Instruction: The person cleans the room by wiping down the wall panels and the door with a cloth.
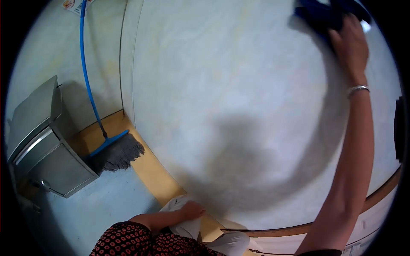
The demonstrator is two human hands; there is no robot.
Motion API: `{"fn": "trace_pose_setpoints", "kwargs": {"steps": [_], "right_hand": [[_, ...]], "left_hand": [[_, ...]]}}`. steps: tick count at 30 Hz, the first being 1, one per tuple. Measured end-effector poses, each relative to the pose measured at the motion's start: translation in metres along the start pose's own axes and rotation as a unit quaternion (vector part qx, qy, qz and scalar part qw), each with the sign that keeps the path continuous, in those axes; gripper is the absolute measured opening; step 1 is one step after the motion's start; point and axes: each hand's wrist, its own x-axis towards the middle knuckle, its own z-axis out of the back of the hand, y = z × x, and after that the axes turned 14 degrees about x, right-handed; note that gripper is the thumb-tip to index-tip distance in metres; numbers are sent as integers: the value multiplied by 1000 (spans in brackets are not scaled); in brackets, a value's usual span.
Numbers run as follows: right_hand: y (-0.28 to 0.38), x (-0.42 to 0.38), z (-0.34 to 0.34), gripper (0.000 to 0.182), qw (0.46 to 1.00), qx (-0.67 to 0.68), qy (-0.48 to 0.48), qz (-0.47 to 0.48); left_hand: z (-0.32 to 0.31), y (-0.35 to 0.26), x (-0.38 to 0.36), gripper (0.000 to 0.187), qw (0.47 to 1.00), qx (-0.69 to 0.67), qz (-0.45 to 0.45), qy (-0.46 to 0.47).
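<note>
- Right hand (pixel 351 40) grips a blue cloth (pixel 318 15), right of the mop (pixel 117 154).
- Left hand (pixel 192 210) on knee (pixel 181 200) below it (clenched? can't tell).
- Printed sheet (pixel 73 5) behind its handle (pixel 86 72): too small to read.

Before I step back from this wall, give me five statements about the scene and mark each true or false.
1. The right hand has the dark blue cloth at the pale, mottled wall. True.
2. The silver-coloured bracelet is on the left wrist. False: the bracelet is on the right wrist.
3. The left hand rests on the pale grey trousers. True.
4. The blue-handled mop with grey strands stands head up. False: the mop's head is down.
5. The grey, box-shaped metal unit is beside the mop. True.
</note>
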Motion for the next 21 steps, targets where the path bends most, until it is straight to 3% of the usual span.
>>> {"fn": "trace_pose_setpoints", "kwargs": {"steps": [4, 6, 10, 14, 16, 18, 20, 21], "right_hand": [[104, -21, -19, 46, 975, 176, 135, -4], [138, -47, -37, 18, 962, 246, 46, 106], [205, -111, -32, 14, 935, 322, 97, 108], [261, -202, -4, 16, 888, 313, 309, 132], [274, -241, 17, 20, 874, 349, 293, 166], [285, -275, 32, 23, 853, 344, 354, 167], [289, -300, 40, 23, 848, 372, 348, 150], [290, -306, 44, 23, 842, 397, 340, 135]], "left_hand": [[6, -2, 1, 29, 999, 5, 32, 28], [12, -2, 1, 30, 998, 8, 41, 41], [0, 8, 1, 31, 997, 7, 42, 59], [1, 8, -1, 32, 998, -4, 56, 22], [2, 7, 5, 28, 972, -119, 184, -79], [49, -7, 24, 21, 925, -215, 207, -236], [84, -19, 46, 26, 872, -283, 233, -325], [92, -17, 59, 31, 870, -285, 209, -342]]}}
